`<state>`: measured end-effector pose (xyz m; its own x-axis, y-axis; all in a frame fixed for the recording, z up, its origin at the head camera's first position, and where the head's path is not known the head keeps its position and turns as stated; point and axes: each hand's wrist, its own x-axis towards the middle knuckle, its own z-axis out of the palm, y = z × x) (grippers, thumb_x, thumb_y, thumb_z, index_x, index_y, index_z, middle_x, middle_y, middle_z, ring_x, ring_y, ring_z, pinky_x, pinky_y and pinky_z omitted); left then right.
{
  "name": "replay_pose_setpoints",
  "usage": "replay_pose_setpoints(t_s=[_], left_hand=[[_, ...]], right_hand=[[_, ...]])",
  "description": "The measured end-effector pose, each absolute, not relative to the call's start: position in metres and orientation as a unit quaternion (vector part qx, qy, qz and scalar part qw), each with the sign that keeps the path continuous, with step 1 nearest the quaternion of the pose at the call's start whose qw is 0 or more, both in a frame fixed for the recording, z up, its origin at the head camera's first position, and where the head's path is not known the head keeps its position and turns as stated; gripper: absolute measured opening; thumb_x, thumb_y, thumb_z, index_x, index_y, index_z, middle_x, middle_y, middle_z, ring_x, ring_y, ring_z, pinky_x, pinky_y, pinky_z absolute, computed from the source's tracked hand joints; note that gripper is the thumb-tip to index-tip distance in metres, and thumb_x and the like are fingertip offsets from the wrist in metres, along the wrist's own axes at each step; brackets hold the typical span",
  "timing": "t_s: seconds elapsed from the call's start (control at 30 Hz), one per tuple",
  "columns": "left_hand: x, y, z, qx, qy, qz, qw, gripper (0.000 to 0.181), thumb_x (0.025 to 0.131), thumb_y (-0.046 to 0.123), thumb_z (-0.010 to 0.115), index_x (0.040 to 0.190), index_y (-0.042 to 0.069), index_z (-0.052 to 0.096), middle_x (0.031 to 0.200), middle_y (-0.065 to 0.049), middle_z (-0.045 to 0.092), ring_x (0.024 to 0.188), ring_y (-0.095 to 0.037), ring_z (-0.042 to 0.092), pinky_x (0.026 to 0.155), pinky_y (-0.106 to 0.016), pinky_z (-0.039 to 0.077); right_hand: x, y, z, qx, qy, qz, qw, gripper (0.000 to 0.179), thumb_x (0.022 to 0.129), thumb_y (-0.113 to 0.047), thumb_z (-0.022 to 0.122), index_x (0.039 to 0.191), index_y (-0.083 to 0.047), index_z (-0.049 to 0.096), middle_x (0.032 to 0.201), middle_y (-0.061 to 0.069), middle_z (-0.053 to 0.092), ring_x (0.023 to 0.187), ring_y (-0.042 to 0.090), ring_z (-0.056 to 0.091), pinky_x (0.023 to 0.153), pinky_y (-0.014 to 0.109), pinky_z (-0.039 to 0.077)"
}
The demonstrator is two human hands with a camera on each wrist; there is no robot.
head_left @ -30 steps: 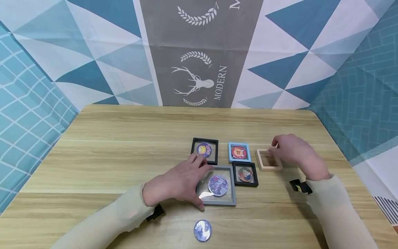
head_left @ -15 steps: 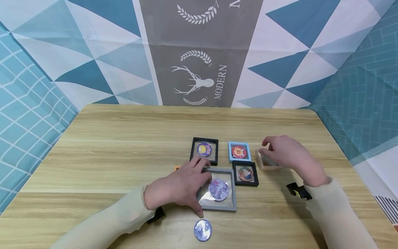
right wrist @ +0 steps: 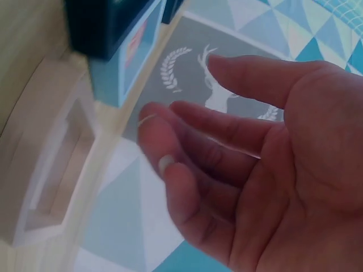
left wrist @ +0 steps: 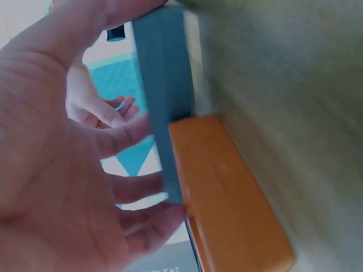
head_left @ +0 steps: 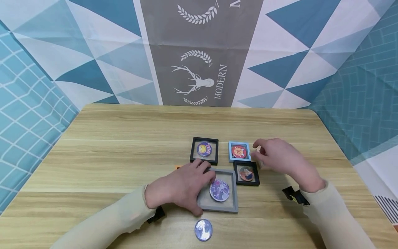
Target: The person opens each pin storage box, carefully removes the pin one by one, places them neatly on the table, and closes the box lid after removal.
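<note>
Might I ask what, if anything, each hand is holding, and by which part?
The left hand holds the gray display frame by its left side; the right hand holds nothing.

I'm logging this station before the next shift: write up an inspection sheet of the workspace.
Surface: wood-grain table.
Job's things: grey frame, two black frames and light-blue frame, each with a badge inside; pale frame, no badge visible in it; loose blue badge on the near side of the grey frame.
Clutter: orange block beside the grey frame, mostly hidden from the head view.
Left hand: holds the grey frame's left side.
Right hand: holds nothing, beside the light-blue frame.
Cables: nothing seen.
Surroundings: patterned cloth behind and at both sides.
</note>
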<state>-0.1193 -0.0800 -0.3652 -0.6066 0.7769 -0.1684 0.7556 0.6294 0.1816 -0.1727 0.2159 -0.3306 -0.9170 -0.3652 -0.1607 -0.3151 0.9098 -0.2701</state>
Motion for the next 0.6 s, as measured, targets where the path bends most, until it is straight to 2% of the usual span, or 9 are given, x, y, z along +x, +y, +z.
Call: replay_pose_setpoints(t_s=[0.1,0.2,0.37,0.47,0.6], left_hand=[[-0.123,-0.084,-0.359,0.43,0.891,0.096,0.109,0.078,0.06,0.054,0.085,0.122,0.024,0.048,0.135,-0.003,0.044,0.117,-0.021,0.04,0.094,-0.035,0.048],[-0.13,-0.09,-0.352,0.423,0.885,0.164,0.101,0.077,0.06,0.05,0.085,0.122,0.024,0.046,0.14,-0.002,0.04,0.121,-0.019,0.037,0.093,-0.035,0.048],[-0.143,-0.099,-0.346,0.388,0.877,0.27,0.082,0.074,0.067,0.048,0.081,0.126,0.024,0.043,0.14,0.003,0.036,0.123,-0.018,0.035,0.092,-0.036,0.048],[-0.149,-0.102,-0.345,0.373,0.862,0.337,0.068,0.073,0.07,0.044,0.078,0.129,0.019,0.043,0.138,0.001,0.037,0.123,-0.023,0.035,0.091,-0.043,0.048],[-0.153,-0.104,-0.346,0.361,0.837,0.41,0.04,0.073,0.072,0.041,0.078,0.13,0.017,0.042,0.135,-0.002,0.038,0.122,-0.026,0.035,0.093,-0.049,0.046]], right_hand=[[-0.168,0.214,-0.328,-0.2,0.968,-0.132,0.076,0.032,0.096,-0.026,0.067,0.118,-0.004,0.067,0.08,-0.001,0.061,0.065,0.015,0.052,0.057,0.03,0.046],[-0.165,0.21,-0.324,-0.215,0.961,-0.169,0.047,0.028,0.096,-0.027,0.067,0.115,-0.007,0.069,0.083,-0.002,0.063,0.07,0.015,0.055,0.061,0.031,0.048],[-0.157,0.201,-0.321,-0.254,0.911,-0.324,0.035,0.03,0.096,-0.025,0.067,0.121,-0.01,0.066,0.107,0.001,0.067,0.094,0.018,0.061,0.077,0.038,0.056],[-0.151,0.194,-0.325,-0.292,0.866,-0.405,0.037,0.047,0.093,-0.021,0.071,0.136,-0.011,0.055,0.13,0.004,0.057,0.112,0.023,0.056,0.09,0.048,0.054],[-0.143,0.182,-0.331,-0.309,0.838,-0.447,0.042,0.08,0.087,-0.022,0.076,0.154,-0.02,0.033,0.155,0.006,0.03,0.132,0.032,0.038,0.102,0.063,0.04]])
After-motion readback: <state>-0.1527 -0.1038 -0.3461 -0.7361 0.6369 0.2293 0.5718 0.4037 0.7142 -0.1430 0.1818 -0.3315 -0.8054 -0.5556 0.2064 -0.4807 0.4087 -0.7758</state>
